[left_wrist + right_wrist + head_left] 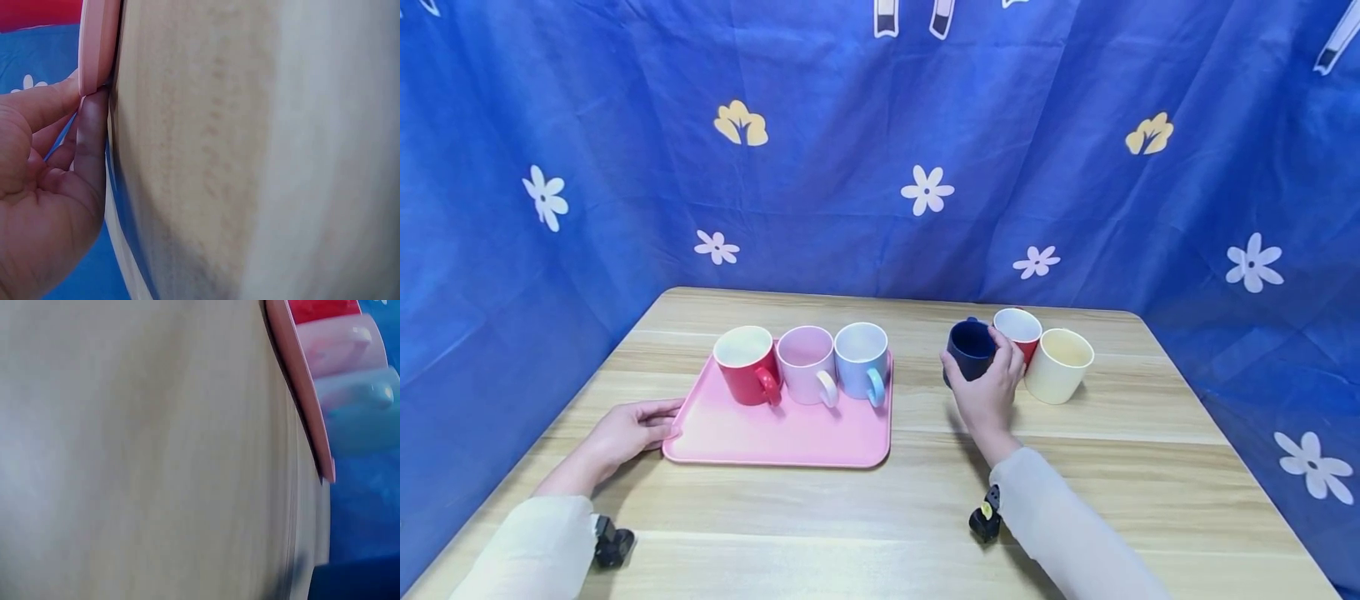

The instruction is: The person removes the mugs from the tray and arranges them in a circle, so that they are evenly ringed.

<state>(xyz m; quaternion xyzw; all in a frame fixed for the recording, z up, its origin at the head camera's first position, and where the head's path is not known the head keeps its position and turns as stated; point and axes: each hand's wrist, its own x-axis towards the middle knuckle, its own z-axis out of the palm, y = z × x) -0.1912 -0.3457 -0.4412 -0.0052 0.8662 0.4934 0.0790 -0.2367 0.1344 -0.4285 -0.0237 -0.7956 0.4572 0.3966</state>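
Observation:
My right hand [988,392] grips a dark blue mug [967,346] from above, thumb on its left and fingers on its right. Part of that mug [359,580] shows in the right wrist view; whether it touches the table I cannot tell. At the left, my left hand [628,433] pinches the near left corner of a pink tray [775,437], as the left wrist view shows. On the tray's far half stand a red mug [747,371], a pink mug [807,371] and a light blue mug [860,367], upright in a row, their handles toward me.
Just right of my right hand stands a red mug [1028,352] with a white inside, partly hidden by the fingers. A cream mug [1056,375] is beside it. The wooden table [760,533] ends at a blue patterned cloth [850,208] behind.

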